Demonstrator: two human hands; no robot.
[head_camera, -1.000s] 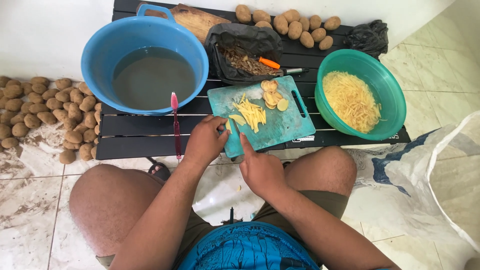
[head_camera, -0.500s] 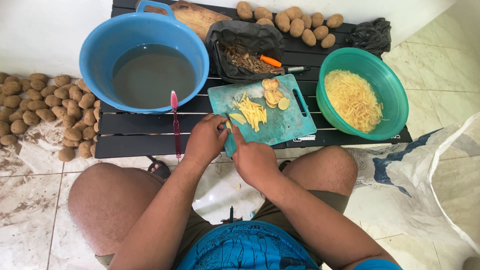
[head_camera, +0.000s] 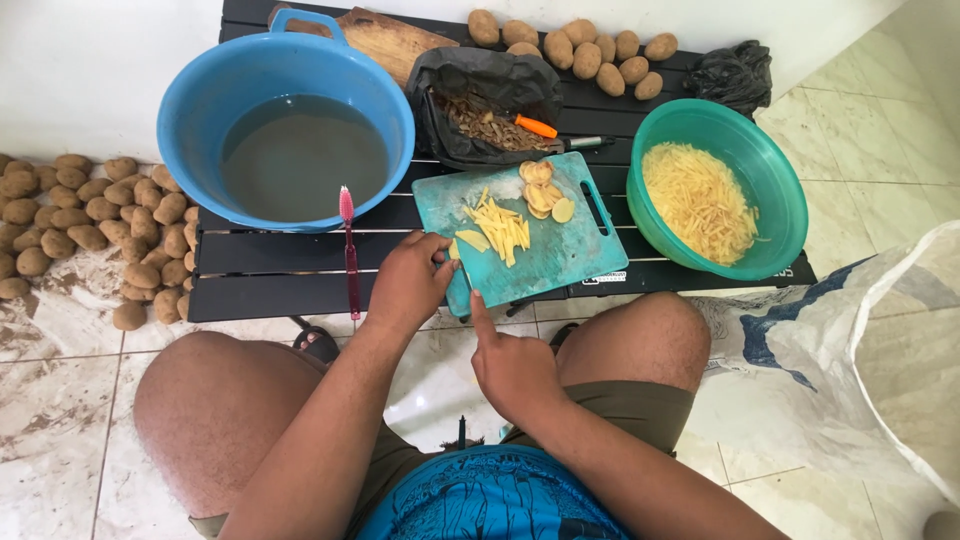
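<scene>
Over the near edge of the teal cutting board (head_camera: 570, 262), where cut potato strips (head_camera: 503, 227) lie, I see my left hand (head_camera: 408, 283) curled closed beside a potato piece (head_camera: 472, 241), my right hand (head_camera: 512, 366) gripping a knife, forefinger extended.

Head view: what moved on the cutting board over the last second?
The right hand drew back off the cutting board toward the body, index finger touching its near edge. The left hand stayed at the board's left corner. Potato sticks and slices unchanged.

black slatted table (head_camera: 260, 262) | blue basin (head_camera: 210, 95) | cutting board (head_camera: 560, 255) | green bowl (head_camera: 775, 200)
</scene>
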